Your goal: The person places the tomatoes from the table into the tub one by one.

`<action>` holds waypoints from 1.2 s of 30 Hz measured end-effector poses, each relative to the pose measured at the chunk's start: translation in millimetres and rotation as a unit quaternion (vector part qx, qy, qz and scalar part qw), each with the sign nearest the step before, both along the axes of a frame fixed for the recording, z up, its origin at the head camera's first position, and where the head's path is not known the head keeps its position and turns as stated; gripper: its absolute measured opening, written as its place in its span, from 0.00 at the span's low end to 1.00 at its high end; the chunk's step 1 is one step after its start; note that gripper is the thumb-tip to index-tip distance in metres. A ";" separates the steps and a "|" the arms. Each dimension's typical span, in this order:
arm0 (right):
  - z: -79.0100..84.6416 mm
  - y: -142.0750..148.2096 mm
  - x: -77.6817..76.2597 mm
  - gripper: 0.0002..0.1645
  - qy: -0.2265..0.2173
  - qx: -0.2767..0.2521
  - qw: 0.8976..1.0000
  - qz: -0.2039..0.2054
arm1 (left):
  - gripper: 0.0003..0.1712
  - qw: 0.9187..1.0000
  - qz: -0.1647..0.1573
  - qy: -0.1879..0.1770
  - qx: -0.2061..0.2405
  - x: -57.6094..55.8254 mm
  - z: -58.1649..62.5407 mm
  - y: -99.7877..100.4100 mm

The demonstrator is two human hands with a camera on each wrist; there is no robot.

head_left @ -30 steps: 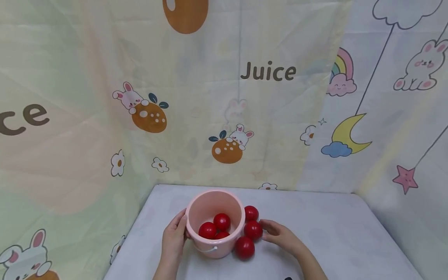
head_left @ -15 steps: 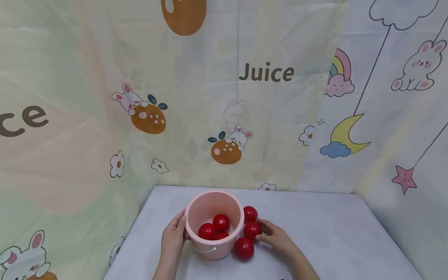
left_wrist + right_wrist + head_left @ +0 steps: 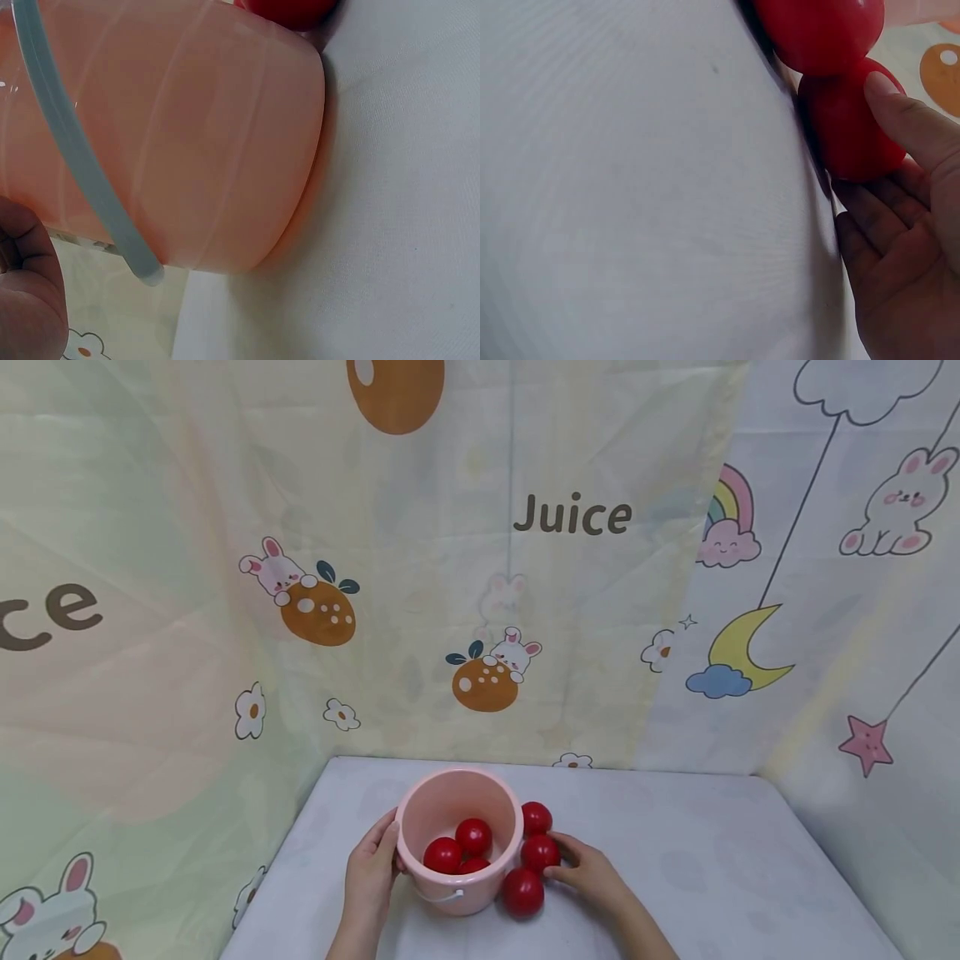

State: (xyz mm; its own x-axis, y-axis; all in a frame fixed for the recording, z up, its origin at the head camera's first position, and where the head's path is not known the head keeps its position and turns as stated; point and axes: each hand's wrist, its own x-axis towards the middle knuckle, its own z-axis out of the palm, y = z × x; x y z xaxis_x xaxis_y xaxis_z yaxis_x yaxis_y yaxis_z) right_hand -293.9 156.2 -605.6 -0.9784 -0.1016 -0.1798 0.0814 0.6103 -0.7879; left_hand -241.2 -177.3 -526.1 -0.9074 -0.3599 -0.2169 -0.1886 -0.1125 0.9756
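Note:
My left hand (image 3: 369,867) holds the left side of a pink bucket (image 3: 486,890) that stands tipped slightly towards me. Its pale handle (image 3: 90,172) hangs down along the outer wall in the left wrist view. Inside the bucket lie three red balls (image 3: 443,855), one of them partly hidden by the front rim. Three more red balls sit in a row against the bucket's right side. Around the middle ball (image 3: 539,853) curl the thumb and fingers of my right hand (image 3: 592,870); the thumb lies on top of that ball (image 3: 847,135) in the right wrist view.
The far ball (image 3: 537,818) and the near ball (image 3: 522,893) flank the middle one closely. All stand on a white-covered table (image 3: 697,860). Printed cloth walls (image 3: 405,693) rise behind the table and on both sides.
My right hand has moved left onto the middle red ball, its thumb and fingers closing round it. The left hand and the bucket have stayed in place.

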 end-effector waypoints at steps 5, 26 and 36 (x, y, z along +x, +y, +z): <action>1.6 -1.2 0.7 0.49 0.006 0.011 1.000 0.002 | 0.26 1.000 0.002 0.003 0.000 0.7 -0.6 0.3; 6.3 15.4 -2.6 0.47 -0.021 -0.027 0.998 0.043 | 0.28 1.000 0.013 0.000 0.003 -1.2 -2.0 2.2; 15.5 27.4 -8.1 0.41 -0.014 -0.028 0.997 0.064 | 0.27 1.000 0.005 -0.008 0.005 -1.1 0.4 2.2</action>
State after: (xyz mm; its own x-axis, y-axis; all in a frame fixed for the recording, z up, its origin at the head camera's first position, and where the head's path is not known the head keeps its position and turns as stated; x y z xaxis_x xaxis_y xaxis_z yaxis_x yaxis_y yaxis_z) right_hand -302.0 183.5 -590.1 -0.9514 -0.2368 -0.1969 0.0275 0.5715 -0.8202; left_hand -242.3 -175.2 -525.7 -0.9004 -0.3666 -0.2344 -0.2022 -0.1243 0.9714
